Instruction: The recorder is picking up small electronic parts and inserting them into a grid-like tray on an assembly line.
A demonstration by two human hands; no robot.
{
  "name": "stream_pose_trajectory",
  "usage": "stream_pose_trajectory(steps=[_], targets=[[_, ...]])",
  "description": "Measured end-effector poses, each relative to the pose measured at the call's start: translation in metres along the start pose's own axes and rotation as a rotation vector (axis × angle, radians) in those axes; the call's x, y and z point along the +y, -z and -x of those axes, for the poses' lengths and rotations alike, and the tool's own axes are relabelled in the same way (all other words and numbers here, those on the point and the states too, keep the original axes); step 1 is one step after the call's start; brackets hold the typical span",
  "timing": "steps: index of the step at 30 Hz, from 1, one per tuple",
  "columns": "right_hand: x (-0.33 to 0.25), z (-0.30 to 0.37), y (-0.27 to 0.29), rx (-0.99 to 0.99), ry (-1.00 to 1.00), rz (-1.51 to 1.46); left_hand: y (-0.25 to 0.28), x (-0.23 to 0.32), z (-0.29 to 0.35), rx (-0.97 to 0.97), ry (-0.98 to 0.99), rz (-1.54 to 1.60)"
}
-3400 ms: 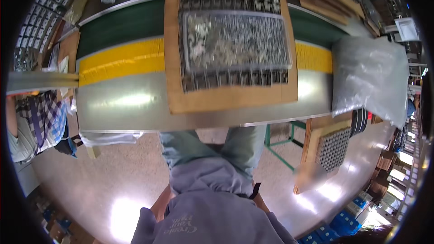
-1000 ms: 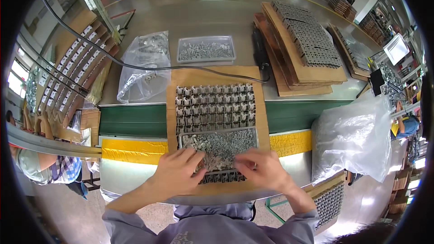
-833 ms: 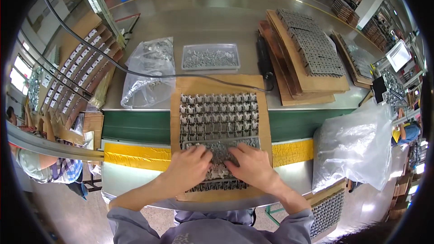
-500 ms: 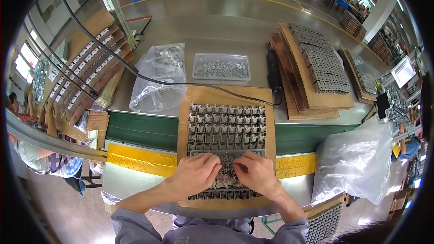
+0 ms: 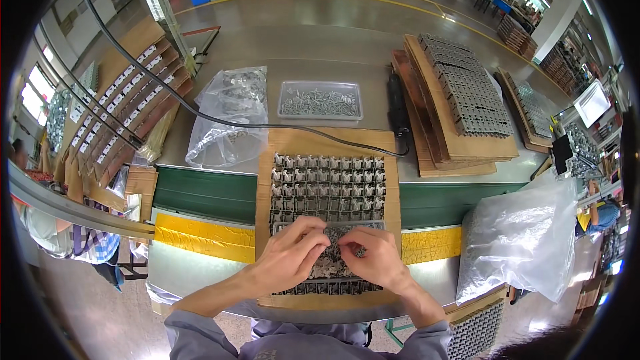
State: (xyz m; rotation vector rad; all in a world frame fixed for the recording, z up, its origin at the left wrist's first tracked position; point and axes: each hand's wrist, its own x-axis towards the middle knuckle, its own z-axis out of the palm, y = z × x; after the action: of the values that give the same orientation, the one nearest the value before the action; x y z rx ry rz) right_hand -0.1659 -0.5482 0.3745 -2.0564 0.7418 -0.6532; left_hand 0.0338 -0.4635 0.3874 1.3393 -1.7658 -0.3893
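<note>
1. Floor [image 5: 373, 5]: grey, glossy, crossed by yellow lines, beyond the bench; stools and further worktables in the distance.
2. Bench [image 5: 377, 87]: bare grey metal, reflective, its near edge bowed by the lens.
3. Belt [image 5: 203, 190]: dark green, running left to right across the bench.
4. Yellow strip [image 5: 203, 237]: creased, alongside the belt on its near side.
5. Board stack [image 5: 497, 151]: brown sheets at far right, the top one bearing rows of metal parts.
6. Large plastic bag [image 5: 517, 243]: translucent, bulging, at the near right.
7. Central board [image 5: 264, 200]: brown, lying across belt and strip.
8. Smaller plastic bag [image 5: 230, 117]: clear, metal parts inside, left of the rear tray.
9. Brackets [image 5: 327, 190]: metal, in close rows on the central board.
10. Front tray [image 5: 375, 225]: shallow, resting over the nearer bracket rows, partly hidden by the hands.
11. Rear tray [image 5: 320, 119]: clear, holding screws [image 5: 319, 102].
12. Left hand [image 5: 290, 257]: above the front tray, fingers curled, thumb near index; any held piece cannot be made out.
13. Right hand [image 5: 375, 257]: opposite, just beside it, fingertips drawn together; grip likewise indeterminable.
14. Small parts [image 5: 327, 270]: silvery, heaped in the front tray.
</note>
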Motion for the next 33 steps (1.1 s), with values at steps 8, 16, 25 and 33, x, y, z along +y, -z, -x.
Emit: stream_pose_trajectory(steps=[8,16,25,33], targets=[[-0.022,-0.006,-0.01,0.091,0.22,-0.214,-0.001,0.014,0.007,-0.016,0.206,0.191],[-0.026,-0.002,-0.015,-0.036,0.077,-0.227,0.01,0.01,0.015,-0.139,0.173,0.136],[-0.011,0.01,-0.001,-0.199,-0.175,-0.478,0.006,0.018,0.025,-0.205,0.449,0.453],[-0.004,0.021,-0.004,-0.034,-0.113,-0.464,-0.008,0.021,0.012,-0.172,0.411,0.405]])
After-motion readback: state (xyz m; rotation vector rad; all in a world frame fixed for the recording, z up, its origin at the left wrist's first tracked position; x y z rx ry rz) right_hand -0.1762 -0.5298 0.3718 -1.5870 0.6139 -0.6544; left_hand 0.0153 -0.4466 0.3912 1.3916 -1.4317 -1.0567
